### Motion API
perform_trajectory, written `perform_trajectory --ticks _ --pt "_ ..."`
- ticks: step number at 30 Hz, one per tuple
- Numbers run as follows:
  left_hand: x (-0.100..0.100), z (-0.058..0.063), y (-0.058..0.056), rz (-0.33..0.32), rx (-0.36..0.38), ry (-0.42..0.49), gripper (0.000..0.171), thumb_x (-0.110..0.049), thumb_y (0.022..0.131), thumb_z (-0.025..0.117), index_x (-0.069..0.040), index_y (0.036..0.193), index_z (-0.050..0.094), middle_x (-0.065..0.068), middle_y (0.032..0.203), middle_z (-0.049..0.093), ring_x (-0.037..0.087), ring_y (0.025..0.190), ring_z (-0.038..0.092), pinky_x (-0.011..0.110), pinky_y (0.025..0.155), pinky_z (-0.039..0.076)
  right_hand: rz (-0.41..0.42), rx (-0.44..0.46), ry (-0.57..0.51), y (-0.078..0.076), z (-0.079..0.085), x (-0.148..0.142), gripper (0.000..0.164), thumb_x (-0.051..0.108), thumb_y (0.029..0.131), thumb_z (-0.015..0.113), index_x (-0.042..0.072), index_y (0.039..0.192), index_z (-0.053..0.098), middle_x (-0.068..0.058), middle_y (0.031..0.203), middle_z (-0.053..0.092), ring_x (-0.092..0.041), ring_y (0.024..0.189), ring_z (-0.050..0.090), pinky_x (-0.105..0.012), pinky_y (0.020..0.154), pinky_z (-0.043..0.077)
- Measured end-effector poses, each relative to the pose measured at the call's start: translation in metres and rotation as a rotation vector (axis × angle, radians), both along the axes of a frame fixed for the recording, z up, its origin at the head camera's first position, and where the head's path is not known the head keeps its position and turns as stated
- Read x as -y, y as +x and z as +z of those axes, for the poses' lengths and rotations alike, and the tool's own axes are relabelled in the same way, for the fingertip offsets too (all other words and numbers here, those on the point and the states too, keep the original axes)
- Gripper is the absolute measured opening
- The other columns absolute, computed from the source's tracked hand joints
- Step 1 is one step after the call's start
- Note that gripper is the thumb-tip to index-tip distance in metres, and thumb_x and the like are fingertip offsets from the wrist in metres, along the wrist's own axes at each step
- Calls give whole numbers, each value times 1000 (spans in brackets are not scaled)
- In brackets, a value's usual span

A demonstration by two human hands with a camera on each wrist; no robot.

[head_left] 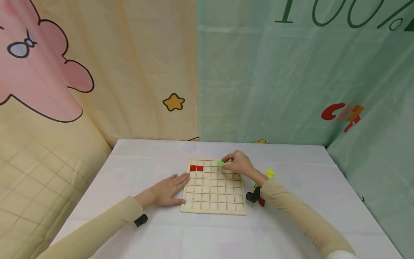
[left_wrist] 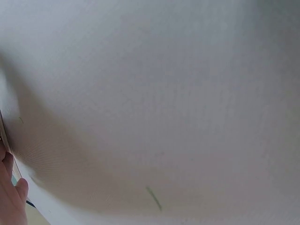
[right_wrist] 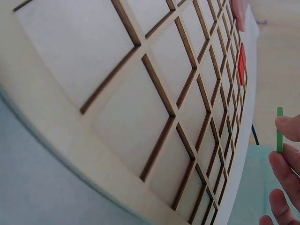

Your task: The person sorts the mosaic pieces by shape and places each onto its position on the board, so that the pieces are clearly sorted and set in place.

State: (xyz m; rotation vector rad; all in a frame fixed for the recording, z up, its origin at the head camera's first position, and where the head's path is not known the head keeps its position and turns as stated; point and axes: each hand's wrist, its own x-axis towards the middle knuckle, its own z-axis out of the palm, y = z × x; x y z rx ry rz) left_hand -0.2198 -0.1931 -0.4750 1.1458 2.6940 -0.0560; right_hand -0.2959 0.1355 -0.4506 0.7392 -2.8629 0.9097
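A light wooden grid board (head_left: 210, 198) lies on the table. Two red square tiles (head_left: 196, 168) sit side by side in cells near its upper left corner. My left hand (head_left: 169, 190) lies flat with fingers extended, its fingertips and thumb at the board's left edge. Over the upper right part of the board, my right hand (head_left: 240, 163) pinches a green square tile (head_left: 220, 163) between thumb and fingers. In the right wrist view that green tile (right_wrist: 280, 131) is edge-on and held above the grid. Only part of the left hand (left_wrist: 11, 197) shows in the left wrist view.
To the right of the board lie several loose pieces, among them a yellow one (head_left: 270, 173) and a red one (head_left: 261, 202), partly hidden by the right forearm. A white cloth covers the table (head_left: 155, 151). Printed curtains (head_left: 145, 72) hang behind it.
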Motion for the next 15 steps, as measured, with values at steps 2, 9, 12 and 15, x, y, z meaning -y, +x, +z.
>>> perform_trajectory --ticks 2,9,12,15 --pt "0 -1 0 0 2 1 89 -67 93 36 -5 154 15 8 163 11 23 150 12 45 121 19 0 7 -4 0 -2 3 22 28 79 79 16 97 78 1 91 75 -14 80 63 -30 74 51" --pt "-1 -1 0 2 4 -9 88 -66 94 36 -5 154 15 9 163 11 23 150 12 45 121 19 26 3 0 -1 -3 13 21 27 80 77 15 97 77 0 90 75 -14 76 56 -28 68 47" --pt "-2 0 0 0 14 -8 88 -64 94 37 -4 154 16 10 162 11 24 150 12 46 121 19 28 6 16 -3 -4 19 21 28 80 77 16 97 78 2 89 75 -12 75 54 -26 67 46" --pt "-2 -1 1 -3 17 3 87 -63 95 38 -3 153 17 12 162 12 25 150 13 47 120 20 31 14 15 -4 -6 23 20 27 80 78 17 97 78 3 87 75 -11 74 55 -26 66 46"
